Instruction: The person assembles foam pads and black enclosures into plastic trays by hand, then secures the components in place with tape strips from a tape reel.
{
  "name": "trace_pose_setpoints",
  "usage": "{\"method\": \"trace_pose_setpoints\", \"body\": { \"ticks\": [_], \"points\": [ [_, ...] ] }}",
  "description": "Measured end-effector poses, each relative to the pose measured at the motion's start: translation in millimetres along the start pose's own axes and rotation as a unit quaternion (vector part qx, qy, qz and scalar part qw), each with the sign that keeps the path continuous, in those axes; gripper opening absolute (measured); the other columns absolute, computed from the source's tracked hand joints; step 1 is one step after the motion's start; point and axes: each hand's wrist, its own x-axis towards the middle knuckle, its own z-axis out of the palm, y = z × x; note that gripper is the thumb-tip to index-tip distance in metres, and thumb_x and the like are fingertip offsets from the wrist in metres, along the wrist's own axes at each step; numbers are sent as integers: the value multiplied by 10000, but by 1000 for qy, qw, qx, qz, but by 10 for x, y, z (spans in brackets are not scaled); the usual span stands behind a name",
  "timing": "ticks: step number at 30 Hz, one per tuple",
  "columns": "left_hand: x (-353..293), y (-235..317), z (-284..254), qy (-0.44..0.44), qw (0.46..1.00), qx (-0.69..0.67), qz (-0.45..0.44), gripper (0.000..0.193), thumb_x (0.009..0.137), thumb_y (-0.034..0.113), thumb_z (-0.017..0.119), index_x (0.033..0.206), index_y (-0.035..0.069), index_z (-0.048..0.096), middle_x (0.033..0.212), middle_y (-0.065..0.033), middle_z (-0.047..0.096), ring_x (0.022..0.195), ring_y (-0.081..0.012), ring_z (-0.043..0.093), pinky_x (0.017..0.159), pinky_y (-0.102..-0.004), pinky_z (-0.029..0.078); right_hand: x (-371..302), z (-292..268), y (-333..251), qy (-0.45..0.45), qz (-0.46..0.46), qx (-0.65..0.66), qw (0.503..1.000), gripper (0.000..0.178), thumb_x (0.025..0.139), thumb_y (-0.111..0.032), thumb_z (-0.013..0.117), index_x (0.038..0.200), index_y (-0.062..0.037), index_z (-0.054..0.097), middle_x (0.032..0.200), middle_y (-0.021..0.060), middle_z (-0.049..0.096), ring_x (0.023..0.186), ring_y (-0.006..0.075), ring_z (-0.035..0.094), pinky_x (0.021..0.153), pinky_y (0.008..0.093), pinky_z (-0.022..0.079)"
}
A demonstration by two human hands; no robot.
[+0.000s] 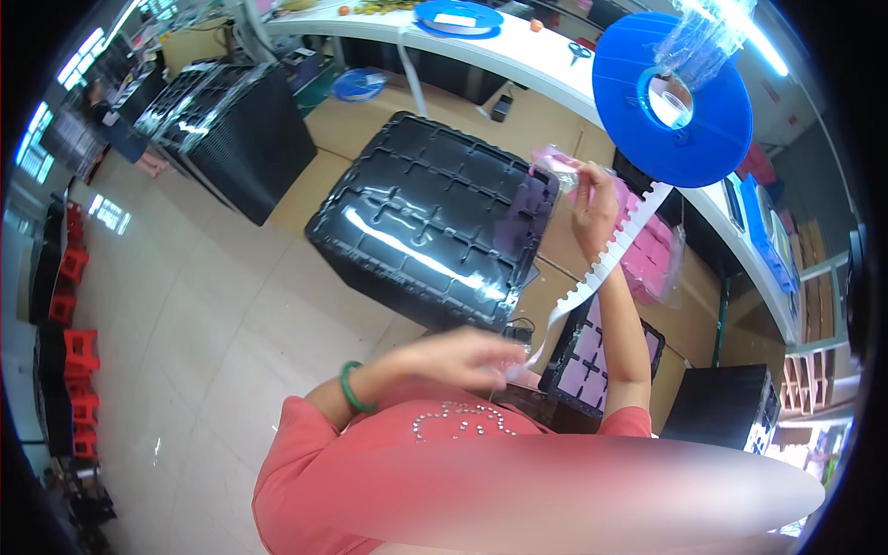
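- We see the right hand (597,205) raised beside the far right corner of a big stack of black trays (425,222); its grip is pinched on a crinkled piece of clear plastic (561,172).
- We see the left hand (467,359) low, in front of the red shirt (370,481), a green bangle (354,387) round its wrist; the hand is blurred, so we can't make out whether its grip is closed on anything.
- We follow a white notched strip (612,257) from the lower edge of a large blue reel (618,102), across the right forearm, down to the left hand's fingers, where its end blurs.
- We find the blue reel upright at the right, in front of the white tabletop (555,74), with clear wrap (708,42) bunched over its top.
- Just beside the right forearm we see a pink stack (652,250) in clear plastic and, nearer the body, a black tray (590,361) holding pale pink pieces.
- On the tabletop we spot scissors (580,53) and another blue reel (430,17) lying flat.
- Well to the left we see a second stack of black trays (264,148), red stools (81,351) along the tiled floor (213,296), and a person (120,134) in the distance.
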Motion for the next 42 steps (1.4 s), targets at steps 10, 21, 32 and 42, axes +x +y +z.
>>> {"method": "trace_pose_setpoints", "body": {
  "ticks": [10, 21, 32, 42],
  "points": [
    [129, 363, -1564, 445, 839, 294, 106, 287, 827, 2, 687, 1112, 17, 662, 1018, -130, 696, 851, -207, 703, 700, -297, 552, 322, 296, -1483, -71, -97, 4, 993, 382, 833, -78, 700, 1181, -56, 543, 1167, 103, 644, 1121, 276, 608, 1030, 444, 423],
    [-621, -30, -2185, 311, 928, 197, 62, 157, 863, 10, 639, 1011, -3, 690, 981, -137, 714, 874, -256, 704, 780, -319, 554, -339, 123, -1173, -105, 40, -185, 976, 225, 816, -14, 643, 1037, -51, 635, 1039, 102, 670, 1068, 277, 617, 1033, 438, 407],
    [-1107, -285, -2716, 213, 970, 119, -11, 147, 905, 31, 633, 1026, 2, 710, 1083, -103, 726, 994, -212, 691, 889, -321, 530, -610, 47, -1919, -197, 91, -147, 965, 237, 780, 0, 684, 1008, -64, 695, 1054, 69, 706, 1063, 237, 641, 1038, 445, 422],
    [-917, -197, -2864, 196, 951, 185, 155, 171, 833, 18, 691, 992, 56, 743, 1353, -119, 607, 1336, -306, 504, 1068, -364, 433, -448, 35, -2019, -144, 111, -186, 966, 216, 810, 27, 646, 1004, -53, 700, 1048, 77, 708, 1052, 242, 649, 1043, 445, 413]
  ]
}}
